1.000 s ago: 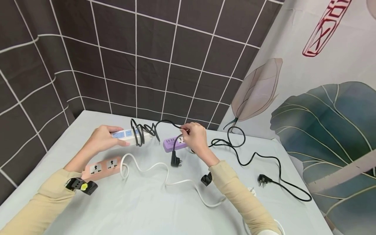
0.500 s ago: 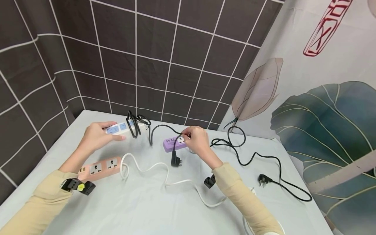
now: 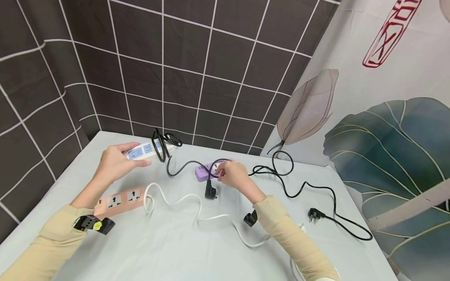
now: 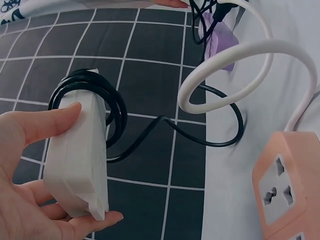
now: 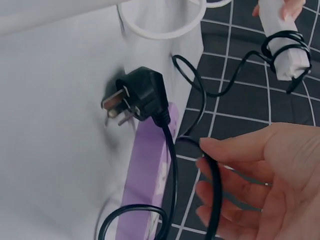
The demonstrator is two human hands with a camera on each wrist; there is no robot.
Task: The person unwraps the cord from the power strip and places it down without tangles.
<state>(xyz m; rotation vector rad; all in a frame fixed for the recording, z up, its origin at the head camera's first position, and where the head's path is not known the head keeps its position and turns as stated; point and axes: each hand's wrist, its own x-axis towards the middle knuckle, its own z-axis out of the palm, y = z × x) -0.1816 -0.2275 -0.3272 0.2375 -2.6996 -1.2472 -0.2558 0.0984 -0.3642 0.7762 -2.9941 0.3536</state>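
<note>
My left hand (image 3: 117,162) grips the end of a white power strip (image 4: 75,155) with blue socket faces, held raised at the back left. Several turns of black cord (image 3: 161,148) wrap its far end. From there the cord runs to my right hand (image 3: 234,173), whose thumb and fingertips pinch the cord (image 5: 215,185) over a purple power strip (image 3: 202,173). The cord's black plug (image 5: 142,95) hangs down just in front of the purple strip, prongs pointing right in the head view. My right hand partly hides the purple strip.
An orange power strip (image 3: 123,201) lies near my left forearm, its white cord (image 3: 200,208) curving rightward across the table (image 3: 175,246). To the right lie another black cord (image 3: 299,195) and its plug (image 3: 315,214). A dark gridded curtain (image 3: 183,78) borders the table's back.
My left hand has moved left and slightly up with the white strip, then stayed there. My right hand has lowered toward the purple strip, and the black cord between the hands now sags lower.
</note>
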